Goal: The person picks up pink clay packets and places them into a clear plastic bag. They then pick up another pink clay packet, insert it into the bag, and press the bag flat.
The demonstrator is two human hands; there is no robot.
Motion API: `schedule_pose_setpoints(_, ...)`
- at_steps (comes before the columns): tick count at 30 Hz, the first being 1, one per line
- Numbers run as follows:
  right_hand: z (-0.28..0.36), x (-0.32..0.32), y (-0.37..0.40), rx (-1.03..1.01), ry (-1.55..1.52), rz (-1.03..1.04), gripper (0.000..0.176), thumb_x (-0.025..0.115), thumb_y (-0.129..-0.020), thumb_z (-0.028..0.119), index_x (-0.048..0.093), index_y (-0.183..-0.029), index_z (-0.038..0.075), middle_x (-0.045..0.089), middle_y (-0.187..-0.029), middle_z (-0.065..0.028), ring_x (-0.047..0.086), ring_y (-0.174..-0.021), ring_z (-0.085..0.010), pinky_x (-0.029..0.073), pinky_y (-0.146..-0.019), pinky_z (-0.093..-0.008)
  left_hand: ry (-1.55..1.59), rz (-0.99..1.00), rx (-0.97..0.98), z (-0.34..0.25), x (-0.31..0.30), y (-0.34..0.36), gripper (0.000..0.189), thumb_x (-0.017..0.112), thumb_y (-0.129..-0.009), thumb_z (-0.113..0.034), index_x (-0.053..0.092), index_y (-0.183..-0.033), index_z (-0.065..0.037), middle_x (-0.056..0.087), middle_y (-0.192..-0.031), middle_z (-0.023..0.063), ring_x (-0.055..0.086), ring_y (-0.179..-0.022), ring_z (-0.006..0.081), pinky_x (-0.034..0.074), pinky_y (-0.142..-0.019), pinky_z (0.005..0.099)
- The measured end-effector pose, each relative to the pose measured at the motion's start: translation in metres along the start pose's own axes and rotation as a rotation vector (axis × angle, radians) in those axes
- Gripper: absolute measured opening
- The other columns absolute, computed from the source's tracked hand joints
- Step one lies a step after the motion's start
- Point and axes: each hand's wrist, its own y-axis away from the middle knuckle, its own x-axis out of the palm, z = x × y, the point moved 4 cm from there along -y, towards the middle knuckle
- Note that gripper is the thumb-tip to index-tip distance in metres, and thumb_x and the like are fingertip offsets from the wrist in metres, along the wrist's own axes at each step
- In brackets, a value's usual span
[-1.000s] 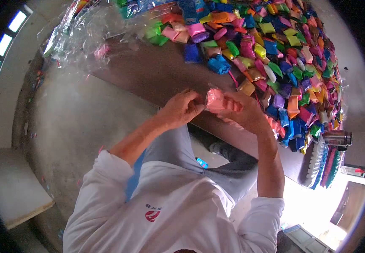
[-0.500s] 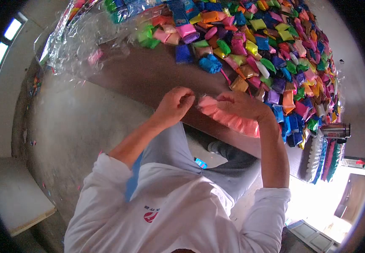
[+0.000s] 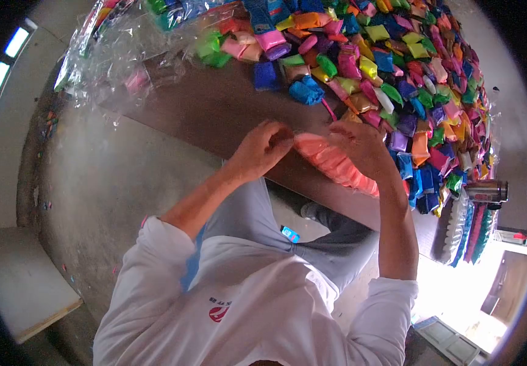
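A long strip of coral-pink packets [image 3: 336, 165] in clear wrap lies along the brown table's near edge, between and under my hands. My left hand [image 3: 262, 149] is at the strip's left end, thumb and fingertips pressed together; what they pinch, if anything, is too small to make out. Above the strip's middle is my right hand [image 3: 361, 143], its fingers bent toward the strip's upper side; whether they hold anything is hidden. A blue packet [image 3: 306, 91] and a gold packet [image 3: 352, 117] rest on the table just beyond the hands.
A large heap of colourful small packets [image 3: 391, 67] covers the table's [image 3: 214, 104] far and right parts. Clear plastic bags [image 3: 111, 67] lie at the upper left. A metal cup [image 3: 486, 191] and several packet strips [image 3: 458, 229] stand at the right edge.
My left hand has moved slightly right and up, up to the strip's end. My right hand has tilted a little, and the strip's left end has shifted slightly up and right.
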Motion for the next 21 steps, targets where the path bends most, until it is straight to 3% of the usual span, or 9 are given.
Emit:
schedule_pose_setpoints(2,0.005,-0.010,0.010,0.045,-0.029,-0.191,0.036,0.063,-0.085,0.033,0.066,-0.105,0.003,0.068,-0.100,-0.0138,0.064,-0.099,-0.0297,0.047,-0.089,-0.0362,0.006,0.010,-0.007,0.002,-0.001,0.000,0.033,0.060,-0.091,-0.031,0.059,-0.106,-0.002,0.059,-0.096,0.0094,0.058,-0.088,0.0183,0.048,-0.075,0.0328)
schedule_pose_setpoints(5,0.009,-0.017,0.025,-0.037,0.102,-0.237,0.033,0.065,-0.085,0.027,0.065,-0.105,0.001,0.067,-0.103,-0.0164,0.064,-0.099,-0.0308,0.049,-0.085,-0.0381,0.002,0.031,-0.030,0.001,-0.002,0.001,0.033,0.060,-0.092,-0.032,0.059,-0.106,-0.002,0.060,-0.096,0.0088,0.057,-0.087,0.0170,0.048,-0.075,0.0316)
schedule_pose_setpoints(9,0.008,-0.017,0.050,0.002,0.036,-0.308,0.035,0.069,-0.082,0.028,0.065,-0.106,0.002,0.066,-0.106,-0.0162,0.063,-0.100,-0.0317,0.048,-0.089,-0.0386,0.010,0.040,-0.025,0.002,0.000,0.001,0.033,0.060,-0.092,-0.032,0.059,-0.107,-0.003,0.061,-0.095,0.0084,0.058,-0.086,0.0171,0.047,-0.075,0.0310)
schedule_pose_setpoints(12,0.008,-0.016,0.066,-0.043,0.017,-0.309,0.047,0.076,-0.076,0.027,0.061,-0.114,0.004,0.063,-0.114,-0.0135,0.061,-0.104,-0.0257,0.047,-0.090,-0.0367,-0.011,0.044,-0.028,0.004,-0.001,0.001,0.033,0.061,-0.091,-0.031,0.059,-0.106,-0.003,0.061,-0.096,0.0083,0.058,-0.087,0.0172,0.048,-0.075,0.0311)
schedule_pose_setpoints(14,0.021,-0.011,0.071,-0.182,0.257,-0.383,0.055,0.079,-0.068,0.031,0.061,-0.112,0.005,0.062,-0.114,-0.0150,0.058,-0.108,-0.0335,0.043,-0.095,-0.0435,-0.030,0.042,-0.012,0.003,-0.002,0.001,0.032,0.062,-0.090,-0.031,0.059,-0.106,-0.003,0.060,-0.096,0.0082,0.058,-0.087,0.0173,0.048,-0.075,0.0312)
schedule_pose_setpoints(18,0.029,0.012,0.059,-0.157,0.396,-0.416,0.058,0.079,-0.066,0.029,0.060,-0.115,0.005,0.060,-0.113,-0.0156,0.056,-0.107,-0.0345,0.042,-0.094,-0.0462,-0.018,0.036,0.006,0.004,0.000,-0.002,0.034,0.065,-0.087,-0.031,0.058,-0.106,-0.004,0.059,-0.096,0.0084,0.058,-0.086,0.0182,0.048,-0.075,0.0315)
schedule_pose_setpoints(21,0.028,0.022,0.044,-0.154,0.374,-0.484,0.049,0.076,-0.068,0.026,0.061,-0.110,0.005,0.061,-0.108,-0.0162,0.056,-0.104,-0.0360,0.039,-0.094,-0.0485,-0.046,0.033,0.013,-0.002,-0.001,-0.005,0.034,0.065,-0.087,-0.030,0.058,-0.107,-0.004,0.059,-0.098,0.0088,0.058,-0.088,0.0191,0.048,-0.075,0.0316)
